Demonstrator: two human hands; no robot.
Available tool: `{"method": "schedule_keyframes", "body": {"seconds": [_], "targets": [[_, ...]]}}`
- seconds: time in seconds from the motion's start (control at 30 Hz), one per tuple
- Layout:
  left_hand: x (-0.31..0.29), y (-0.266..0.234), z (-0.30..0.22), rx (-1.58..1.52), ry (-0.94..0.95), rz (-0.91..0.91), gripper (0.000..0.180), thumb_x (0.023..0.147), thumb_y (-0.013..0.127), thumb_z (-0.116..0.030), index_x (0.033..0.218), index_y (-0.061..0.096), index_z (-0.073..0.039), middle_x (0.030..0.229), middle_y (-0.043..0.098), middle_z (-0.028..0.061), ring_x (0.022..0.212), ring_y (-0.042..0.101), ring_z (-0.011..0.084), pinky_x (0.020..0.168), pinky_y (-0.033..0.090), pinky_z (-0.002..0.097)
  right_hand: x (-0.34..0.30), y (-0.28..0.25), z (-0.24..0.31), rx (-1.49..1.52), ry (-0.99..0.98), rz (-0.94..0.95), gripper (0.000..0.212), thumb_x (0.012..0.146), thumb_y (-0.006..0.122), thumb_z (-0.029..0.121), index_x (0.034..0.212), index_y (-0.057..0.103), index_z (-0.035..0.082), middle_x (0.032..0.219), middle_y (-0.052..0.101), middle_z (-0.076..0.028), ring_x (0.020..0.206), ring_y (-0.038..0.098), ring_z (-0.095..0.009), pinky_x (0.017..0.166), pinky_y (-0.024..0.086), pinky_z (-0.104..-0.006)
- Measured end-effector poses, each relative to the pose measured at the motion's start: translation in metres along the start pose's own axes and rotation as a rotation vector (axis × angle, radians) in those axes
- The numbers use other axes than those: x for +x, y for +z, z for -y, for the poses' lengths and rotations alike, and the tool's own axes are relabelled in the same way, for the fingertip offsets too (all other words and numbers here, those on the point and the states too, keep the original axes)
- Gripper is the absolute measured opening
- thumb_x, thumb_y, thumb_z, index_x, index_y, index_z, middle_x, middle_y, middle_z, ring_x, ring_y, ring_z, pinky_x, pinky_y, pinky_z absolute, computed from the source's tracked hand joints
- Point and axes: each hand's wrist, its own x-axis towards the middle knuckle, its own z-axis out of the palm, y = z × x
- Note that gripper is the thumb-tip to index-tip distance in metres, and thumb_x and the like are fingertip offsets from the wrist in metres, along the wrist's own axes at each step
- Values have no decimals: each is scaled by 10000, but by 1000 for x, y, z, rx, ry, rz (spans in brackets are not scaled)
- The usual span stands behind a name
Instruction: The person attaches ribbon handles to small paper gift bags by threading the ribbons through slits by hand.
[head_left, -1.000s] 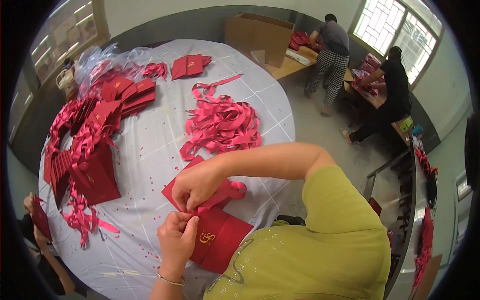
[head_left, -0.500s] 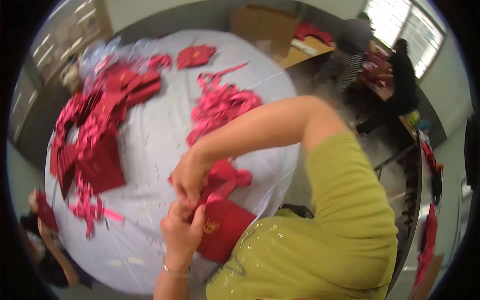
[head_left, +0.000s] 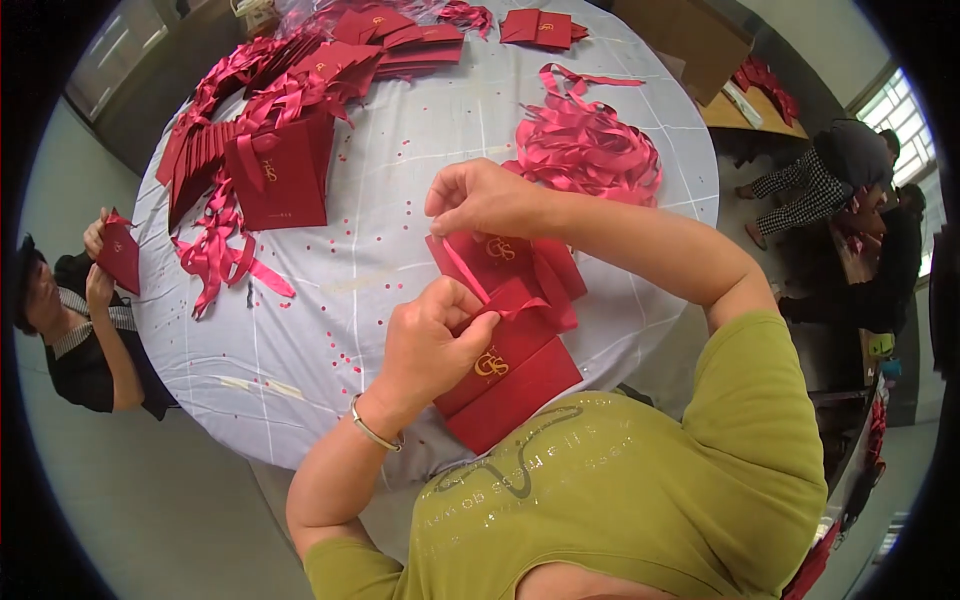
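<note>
Round table (head_left: 400, 230), ribbon pile (head_left: 590, 150), stacked bags (head_left: 280, 170)

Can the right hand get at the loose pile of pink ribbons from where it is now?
Probably yes: the right hand hovers just short of the ribbon pile, with only bare tablecloth between them, though it already pinches a ribbon strip.
</note>
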Motion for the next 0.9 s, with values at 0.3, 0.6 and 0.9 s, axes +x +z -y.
{"method": "schedule_keyframes", "body": {"seconds": [0.3, 0.6, 0.9], "targets": [[3, 0, 1, 2, 3, -4, 210, 791, 746, -64, 770, 539, -41, 516, 564, 10, 455, 456, 38, 464, 379, 237, -33, -1, 4, -54, -90, -133, 314, 848, 724, 215, 1009, 645, -44, 878, 687, -104, 770, 642, -134, 690, 525, -277], [4, 3, 20, 11, -64, 84, 170, 841, 704, -94, 974, 649, -4, 573, 623, 32, 502, 495, 47, 494, 408, 252, -133, 3, -16, -728, -192, -73, 206, 733, 756, 185, 824, 643, 39, 750, 622, -94, 679, 627, -265, 595, 481, -389], [10, 4, 24, 23, -143, 130, 159, 837, 710, -117, 919, 682, 16, 621, 659, 77, 542, 554, 64, 527, 458, 263, -156, 3, 22, -271, -84, -119, 138, 782, 715, 30, 907, 662, 3, 790, 654, -47, 708, 609, -123, 617, 466, -280]]}}
